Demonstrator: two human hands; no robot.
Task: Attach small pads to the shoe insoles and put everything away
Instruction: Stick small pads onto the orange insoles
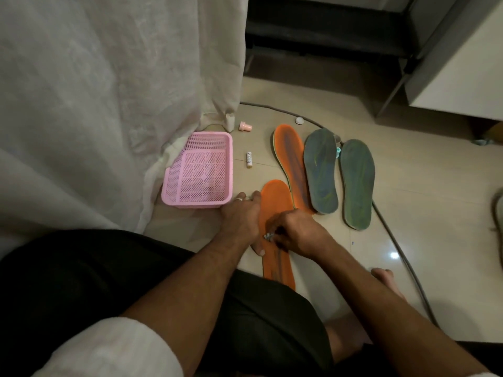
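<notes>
An orange insole lies on the floor in front of me. My left hand rests on its left edge with fingers spread flat, holding it down. My right hand hovers over the insole's middle, its fingertips pinching a small pale pad against the surface. A second orange insole lies farther back. Two grey-green insoles lie to its right. A pink plastic basket stands to the left, with nothing in it.
A small white tube lies between basket and insoles. A pink cap and a white cap sit farther back. A grey cable curves along the floor on the right. A white curtain hangs at left.
</notes>
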